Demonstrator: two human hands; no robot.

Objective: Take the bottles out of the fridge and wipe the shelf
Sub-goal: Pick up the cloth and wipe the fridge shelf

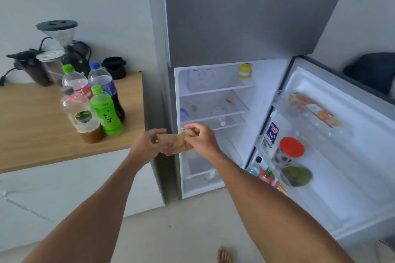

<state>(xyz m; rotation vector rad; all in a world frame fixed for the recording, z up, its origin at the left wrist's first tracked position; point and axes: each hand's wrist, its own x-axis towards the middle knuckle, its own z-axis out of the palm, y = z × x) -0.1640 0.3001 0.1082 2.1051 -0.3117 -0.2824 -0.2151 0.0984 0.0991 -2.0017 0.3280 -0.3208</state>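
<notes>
Both my hands hold a tan cloth (175, 142) in front of the open fridge (213, 130). My left hand (149, 145) grips its left end and my right hand (201, 136) pinches its right end. Just behind the cloth lies a glass shelf (233, 121) with nothing standing on it. Several bottles stand on the wooden counter (32, 126) at left: a green one (106, 111), a clear one with brown liquid (82, 117), a red-labelled one (75, 82) and a blue-capped cola bottle (104, 85). A small yellow bottle (245, 71) stands on the fridge's top shelf.
The fridge door (352, 156) stands open to the right, its racks holding a red-lidded jar (290, 151), a carton, sauce bottles and a green fruit. A coffee grinder (62, 45) and black appliances stand at the counter's back. My foot (224, 256) is on the floor.
</notes>
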